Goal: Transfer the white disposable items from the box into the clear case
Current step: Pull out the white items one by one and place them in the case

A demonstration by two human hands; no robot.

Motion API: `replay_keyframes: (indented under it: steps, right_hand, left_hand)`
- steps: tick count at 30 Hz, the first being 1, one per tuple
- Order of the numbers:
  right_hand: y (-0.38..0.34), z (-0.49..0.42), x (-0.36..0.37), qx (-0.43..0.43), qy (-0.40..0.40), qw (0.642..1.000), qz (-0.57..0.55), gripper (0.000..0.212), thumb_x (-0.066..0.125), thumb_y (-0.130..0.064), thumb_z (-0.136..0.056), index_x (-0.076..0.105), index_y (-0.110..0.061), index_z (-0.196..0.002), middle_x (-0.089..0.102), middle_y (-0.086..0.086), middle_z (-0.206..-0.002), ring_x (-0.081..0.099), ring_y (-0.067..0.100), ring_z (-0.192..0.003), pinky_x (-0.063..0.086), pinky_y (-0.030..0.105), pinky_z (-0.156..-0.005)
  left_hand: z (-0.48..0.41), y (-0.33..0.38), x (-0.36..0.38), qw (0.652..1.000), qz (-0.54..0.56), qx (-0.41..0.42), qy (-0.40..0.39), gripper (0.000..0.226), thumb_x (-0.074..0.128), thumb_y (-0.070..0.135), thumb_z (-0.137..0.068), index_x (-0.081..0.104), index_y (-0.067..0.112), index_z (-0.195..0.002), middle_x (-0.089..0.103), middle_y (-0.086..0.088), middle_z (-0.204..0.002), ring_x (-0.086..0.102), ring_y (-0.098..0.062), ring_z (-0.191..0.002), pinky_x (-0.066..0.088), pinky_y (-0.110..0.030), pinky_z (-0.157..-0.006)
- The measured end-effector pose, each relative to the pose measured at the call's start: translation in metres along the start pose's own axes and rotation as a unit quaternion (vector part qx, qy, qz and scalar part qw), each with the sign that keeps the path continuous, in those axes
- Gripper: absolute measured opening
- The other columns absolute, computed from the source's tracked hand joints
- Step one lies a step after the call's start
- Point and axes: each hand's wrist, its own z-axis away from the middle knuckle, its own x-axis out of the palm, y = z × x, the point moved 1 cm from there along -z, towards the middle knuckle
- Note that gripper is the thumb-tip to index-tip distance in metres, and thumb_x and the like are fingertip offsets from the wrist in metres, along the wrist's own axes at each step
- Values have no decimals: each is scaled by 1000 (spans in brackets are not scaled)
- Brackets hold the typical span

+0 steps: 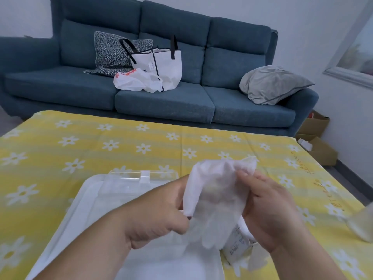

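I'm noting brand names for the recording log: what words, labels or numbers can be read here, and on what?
No text here can be read for certain.
Red print on the plastic bag on the sofa: blurred.
Tag and black letters on the white tote bag: too small.
Blue print on the small box: blurred.
Cursive script along the tablecloth right edge: unreadable.

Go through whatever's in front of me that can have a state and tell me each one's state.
White translucent bundle of disposable items: held up in both hands.
Left hand: grip pinching the bundle's left edge.
Right hand: grip curled round the bundle's right side.
Clear plastic case: on the tablecloth, looks open.
Small white printed box: lying beside the case, partly hidden.
White tote bag with black handles: upright on the sofa.
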Motion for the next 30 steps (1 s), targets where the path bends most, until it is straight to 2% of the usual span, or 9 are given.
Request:
replay_keyframes:
  steps: [4,11,14,18,21,23,25,27,30]
  right_hand:
    - [-6,0,-1,-11,-24,995,-95,38,42,-11,-102,79,-8,-94,76,20,-98,76,27,-82,63,38,-66]
    - [-3,8,4,34,-108,985,-129,36,46,-15,-93,72,-7,-117,67,30,-120,66,42,-112,48,61,-95]
    - [0,11,8,54,-148,981,-114,42,48,-16,-90,66,-9,-127,65,31,-123,63,45,-115,43,66,-101]
    - [6,16,15,88,-205,972,-79,40,50,-13,-89,69,-7,-124,70,27,-116,70,37,-105,58,46,-90]
    - [12,14,15,107,-244,962,-57,32,55,-10,-93,70,-9,-121,69,26,-120,68,39,-109,58,44,-90]
    - [14,13,14,108,-270,955,-52,39,52,-11,-90,69,-13,-126,68,24,-123,66,38,-114,55,44,-95]
    - [14,13,14,110,-287,950,-44,42,52,-9,-88,70,-17,-124,70,21,-121,69,33,-109,58,38,-89]
    - [11,12,12,98,-277,956,-17,42,55,-6,-85,71,-17,-122,71,21,-118,71,32,-104,59,39,-85]
    - [2,2,-2,20,-95,992,78,36,58,4,-88,74,-14,-114,75,22,-95,71,31,-77,58,38,-69]
  left_hand:
    - [-2,-3,-13,995,72,-23,58,78,38,-6,-50,74,22,-114,74,-10,-110,69,-18,-103,41,-44,-109]
    - [-9,-13,-21,956,239,-75,151,65,44,-6,-56,70,-1,-115,73,-22,-101,69,-32,-88,45,-55,-103]
    - [-9,-10,-22,940,295,-90,144,52,39,38,-96,70,1,-115,71,-15,-94,68,-28,-72,52,-42,-73]
    - [-6,-5,-15,949,292,-79,89,77,53,74,-81,75,6,-110,72,-12,-91,68,-25,-73,54,-32,-60]
    - [-1,-4,-10,961,261,-72,59,72,75,68,-68,75,13,-115,74,-12,-109,71,-29,-96,58,-45,-82]
    - [-1,-9,-8,959,262,-93,60,84,85,58,-63,67,3,-124,60,-28,-133,53,-49,-126,36,-60,-108]
    - [-2,-10,-6,955,265,-102,88,80,86,46,-68,63,-7,-124,55,-35,-135,46,-56,-129,33,-60,-103]
    - [-5,-14,-7,950,271,-100,123,57,75,35,-78,68,-6,-117,67,-28,-122,64,-44,-115,50,-50,-96]
    - [-8,-13,-14,940,285,-55,180,42,59,30,-82,76,2,-109,74,-19,-111,71,-32,-95,55,-37,-79]
